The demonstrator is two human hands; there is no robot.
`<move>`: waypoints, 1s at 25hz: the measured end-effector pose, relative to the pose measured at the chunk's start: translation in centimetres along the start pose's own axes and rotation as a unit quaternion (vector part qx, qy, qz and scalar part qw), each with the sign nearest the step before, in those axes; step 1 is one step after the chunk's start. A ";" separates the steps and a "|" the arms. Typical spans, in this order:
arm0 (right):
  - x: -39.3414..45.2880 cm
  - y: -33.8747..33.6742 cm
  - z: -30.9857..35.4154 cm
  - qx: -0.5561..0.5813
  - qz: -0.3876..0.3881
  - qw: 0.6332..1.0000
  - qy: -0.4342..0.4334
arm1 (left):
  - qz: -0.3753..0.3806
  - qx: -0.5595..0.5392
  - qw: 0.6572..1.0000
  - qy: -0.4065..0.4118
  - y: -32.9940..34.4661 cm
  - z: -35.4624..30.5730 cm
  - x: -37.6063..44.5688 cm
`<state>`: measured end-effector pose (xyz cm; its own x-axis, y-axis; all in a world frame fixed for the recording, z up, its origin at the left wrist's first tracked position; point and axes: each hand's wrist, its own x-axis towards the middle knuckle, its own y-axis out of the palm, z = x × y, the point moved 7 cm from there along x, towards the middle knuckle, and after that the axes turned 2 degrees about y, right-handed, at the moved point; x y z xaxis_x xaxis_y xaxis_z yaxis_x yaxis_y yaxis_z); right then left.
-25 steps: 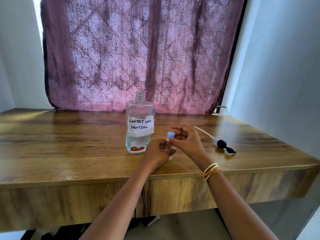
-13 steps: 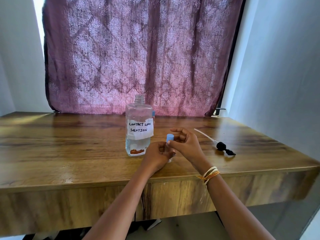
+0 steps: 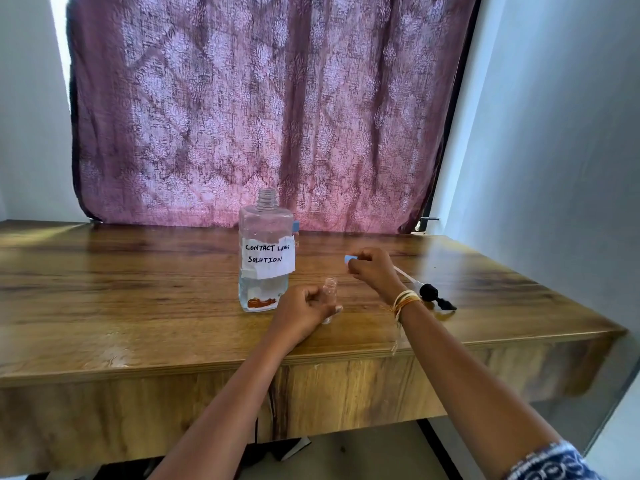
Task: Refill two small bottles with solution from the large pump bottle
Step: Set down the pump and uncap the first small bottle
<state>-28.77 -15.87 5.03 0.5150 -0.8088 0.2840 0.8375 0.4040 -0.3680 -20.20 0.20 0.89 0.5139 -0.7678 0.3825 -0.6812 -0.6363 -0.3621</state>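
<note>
The large clear bottle (image 3: 266,254), labelled "CONTACT LENS SOLUTION", stands open-necked on the wooden table (image 3: 121,306) with a little liquid at its bottom. My left hand (image 3: 301,313) grips a small clear bottle (image 3: 329,289) upright on the table just right of it; its neck is uncapped. My right hand (image 3: 372,268) pinches the small blue cap (image 3: 348,259), lifted off and held up to the right of the small bottle. The black pump head with its white tube (image 3: 429,292) lies on the table behind my right wrist. A second small bottle's blue cap (image 3: 296,226) peeks from behind the large bottle.
A purple patterned curtain (image 3: 263,109) hangs behind the table. A white wall (image 3: 554,150) closes in on the right. The table's front edge (image 3: 207,362) runs below my forearms.
My right hand has lifted the blue cap off the small bottle and moved it up and to the right. My left hand still holds the small bottle in place.
</note>
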 end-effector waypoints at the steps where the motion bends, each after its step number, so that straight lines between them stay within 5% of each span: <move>1: 0.7 -0.2 -0.1 -0.089 0.001 0.996 -0.013 | 0.002 0.006 1.000 -0.001 0.0 0.1 0.0; 4: 2.4 -0.9 -0.5 -0.256 -0.001 0.966 -0.028 | 0.007 0.020 1.000 -0.001 0.0 0.3 0.2; 7: 3.3 -0.9 -1.2 -0.291 0.005 0.957 -0.009 | 0.017 0.027 0.999 -0.001 0.1 0.6 0.4; 25: -3.4 -0.4 -4.4 -0.217 -0.092 0.969 0.077 | -0.030 -0.010 0.999 -0.003 -0.5 0.0 -0.7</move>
<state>-31.67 -15.12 0.30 0.3025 -0.9178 0.2570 0.7402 0.0563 -0.6701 -20.20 1.09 0.81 0.5578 -0.7286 0.3975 -0.6592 -0.6799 -0.3212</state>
